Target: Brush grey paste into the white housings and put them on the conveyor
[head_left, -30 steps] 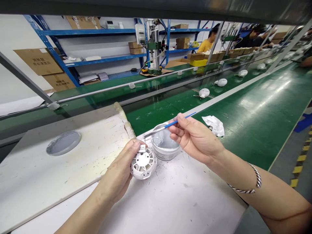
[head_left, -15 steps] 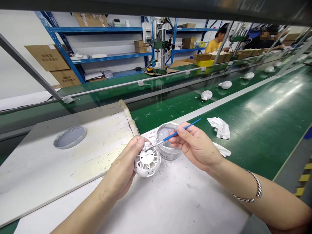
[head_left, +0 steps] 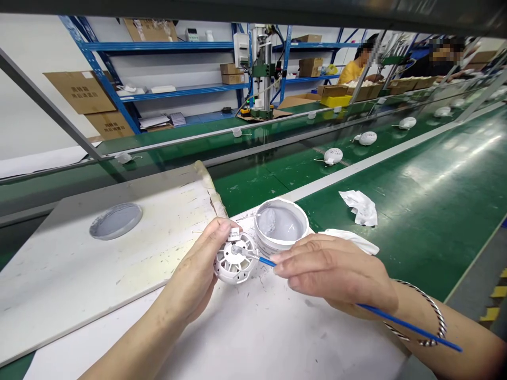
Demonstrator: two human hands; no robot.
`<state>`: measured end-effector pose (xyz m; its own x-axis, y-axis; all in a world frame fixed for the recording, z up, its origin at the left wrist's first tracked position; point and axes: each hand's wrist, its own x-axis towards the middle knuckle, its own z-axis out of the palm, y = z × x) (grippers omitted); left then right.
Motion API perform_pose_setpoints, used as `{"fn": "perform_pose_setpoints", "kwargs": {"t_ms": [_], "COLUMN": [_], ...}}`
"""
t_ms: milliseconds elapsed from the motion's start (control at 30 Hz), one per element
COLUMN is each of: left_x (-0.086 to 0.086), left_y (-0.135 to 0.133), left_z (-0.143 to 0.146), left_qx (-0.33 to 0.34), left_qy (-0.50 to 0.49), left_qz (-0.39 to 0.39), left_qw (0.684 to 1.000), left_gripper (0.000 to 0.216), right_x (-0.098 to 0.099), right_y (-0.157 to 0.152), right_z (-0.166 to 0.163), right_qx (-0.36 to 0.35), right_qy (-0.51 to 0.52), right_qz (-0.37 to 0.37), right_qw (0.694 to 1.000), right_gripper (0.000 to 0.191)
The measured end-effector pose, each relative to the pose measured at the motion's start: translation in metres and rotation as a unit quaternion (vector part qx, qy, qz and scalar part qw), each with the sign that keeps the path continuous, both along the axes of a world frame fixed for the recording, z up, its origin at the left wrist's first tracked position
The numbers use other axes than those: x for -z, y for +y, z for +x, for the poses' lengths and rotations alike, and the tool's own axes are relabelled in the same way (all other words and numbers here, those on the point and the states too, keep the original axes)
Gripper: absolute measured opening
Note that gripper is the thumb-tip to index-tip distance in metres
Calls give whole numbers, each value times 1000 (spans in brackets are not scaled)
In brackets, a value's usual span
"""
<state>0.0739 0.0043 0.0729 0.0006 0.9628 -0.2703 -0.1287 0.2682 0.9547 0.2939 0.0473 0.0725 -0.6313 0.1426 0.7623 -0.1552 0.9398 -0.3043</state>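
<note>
My left hand (head_left: pixel 198 274) grips a round white slotted plastic housing (head_left: pixel 234 262) against the white board, thumb on a small labelled part at its top. My right hand (head_left: pixel 332 272) pinches a thin blue-handled brush (head_left: pixel 400 323); its tip touches the centre of the housing. The handle runs back over my wrist, which wears a silver bangle. Just behind the housing stands a white tub of grey paste (head_left: pixel 281 224).
A grey lid (head_left: pixel 115 220) lies on a scuffed white slab (head_left: pixel 59 274) at left. Crumpled white wipes (head_left: pixel 358 206) lie on the green conveyor belt (head_left: pixel 428 184), which carries white round units (head_left: pixel 332 155). Blue shelving, boxes and other workers are behind.
My right hand has swung from above the tub down to the right of the housing, turning the brush so its tip now touches the housing's centre. The tub is now uncovered.
</note>
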Motion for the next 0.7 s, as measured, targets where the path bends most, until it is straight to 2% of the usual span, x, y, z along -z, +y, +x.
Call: {"fn": "perform_pose_setpoints", "kwargs": {"t_ms": [133,267,367,500,700], "left_x": [1,1,0,0,0], "left_y": [1,2,1,-2,-4], "left_z": [-1,-2,-3,-2,1], "left_qx": [-3,-1,8,31,53], "left_qy": [10,12,9,-10,-30], "left_qz": [8,4,2,-13,-27], "left_qw": [1000,1000,1000,999,998], "left_gripper": [35,35,37,36,36], "right_x": [-11,-6,3,11,11], "right_y": [-2,-3,-1,-2,-7], "right_z": [4,8,8,-1,-7], "right_qx": [33,49,44,64,69], "right_qy": [-48,5,91,202,230], "right_qz": [41,17,-63,-209,-324], "right_qw": [997,999,993,955,915], "right_gripper": [30,36,38,23,13]}}
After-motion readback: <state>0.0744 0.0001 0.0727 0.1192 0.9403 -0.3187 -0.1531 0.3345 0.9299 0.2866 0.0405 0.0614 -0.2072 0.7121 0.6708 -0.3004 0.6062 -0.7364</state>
